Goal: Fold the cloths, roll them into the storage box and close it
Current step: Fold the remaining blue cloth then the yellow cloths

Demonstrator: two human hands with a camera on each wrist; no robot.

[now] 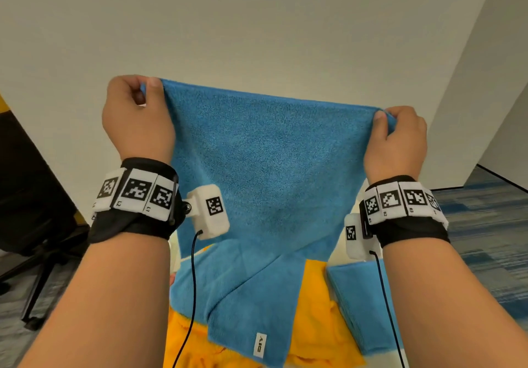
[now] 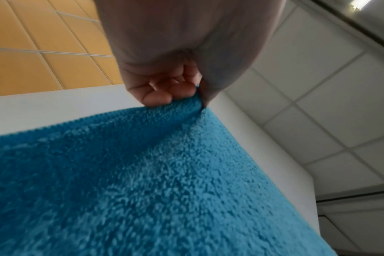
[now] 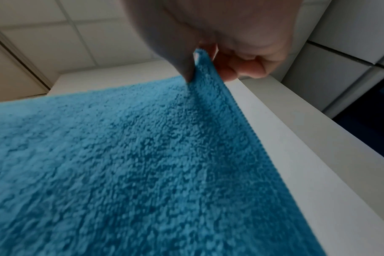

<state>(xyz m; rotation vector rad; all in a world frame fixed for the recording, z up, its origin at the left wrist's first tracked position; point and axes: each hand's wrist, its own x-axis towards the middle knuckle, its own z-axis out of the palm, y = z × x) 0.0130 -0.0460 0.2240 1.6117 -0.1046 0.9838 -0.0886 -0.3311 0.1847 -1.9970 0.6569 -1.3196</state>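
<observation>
A blue terry cloth [image 1: 257, 162] hangs spread out in the air in front of me, its lower end draped onto the pile below, with a white label [image 1: 259, 344] near that end. My left hand [image 1: 137, 110] pinches its top left corner between thumb and curled fingers [image 2: 164, 93]. My right hand [image 1: 397, 136] pinches the top right corner [image 3: 203, 69] the same way. The cloth [image 2: 143, 181] fills the lower part of both wrist views [image 3: 131, 164]. An orange cloth [image 1: 320, 310] lies crumpled underneath. A folded blue cloth [image 1: 363, 304] lies at the right. No storage box is in view.
A white wall [image 1: 285, 24] stands close behind the raised cloth. A dark office chair [image 1: 34, 196] is on the left. Blue patterned carpet [image 1: 485, 239] shows on the right. Cables [image 1: 191, 296] hang from both wrist cameras.
</observation>
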